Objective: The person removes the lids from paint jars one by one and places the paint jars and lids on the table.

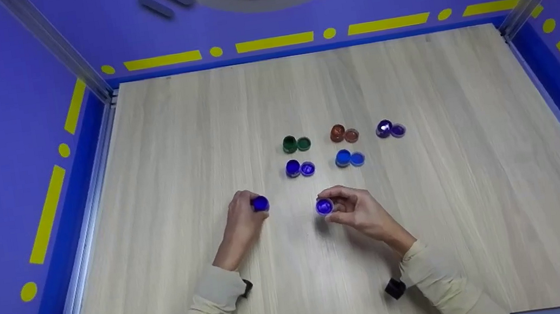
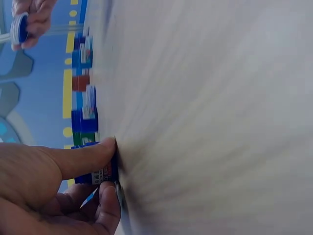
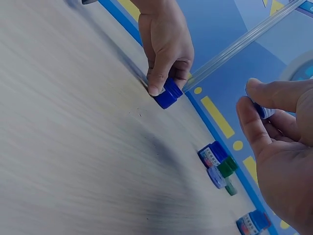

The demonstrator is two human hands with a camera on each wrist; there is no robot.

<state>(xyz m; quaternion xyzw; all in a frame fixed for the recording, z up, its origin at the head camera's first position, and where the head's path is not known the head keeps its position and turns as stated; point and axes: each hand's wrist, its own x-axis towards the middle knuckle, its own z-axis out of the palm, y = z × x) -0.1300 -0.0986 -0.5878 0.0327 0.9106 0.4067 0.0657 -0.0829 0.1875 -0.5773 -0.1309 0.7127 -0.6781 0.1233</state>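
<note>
My left hand (image 1: 243,221) grips a small open paint jar (image 1: 261,203) of deep violet-blue paint, thumb on one side and fingers on the other. In the left wrist view the jar's printed label (image 2: 101,175) shows between thumb and fingers, close to the tabletop. To the right, my right hand (image 1: 367,213) pinches a round lid (image 1: 325,206) above the table, its paint-smeared inside facing up. Jar and lid are apart. Beyond the hands stands an open blue-violet jar (image 1: 292,168), its lid (image 1: 307,168) touching or close beside it.
Farther back are open jars with lids beside them: green (image 1: 290,144), brown (image 1: 337,133), dark purple (image 1: 384,128) and bright blue (image 1: 343,157). They stand on a wood-grain table (image 1: 189,131). Blue panels (image 1: 262,28) with yellow marks enclose its back and sides.
</note>
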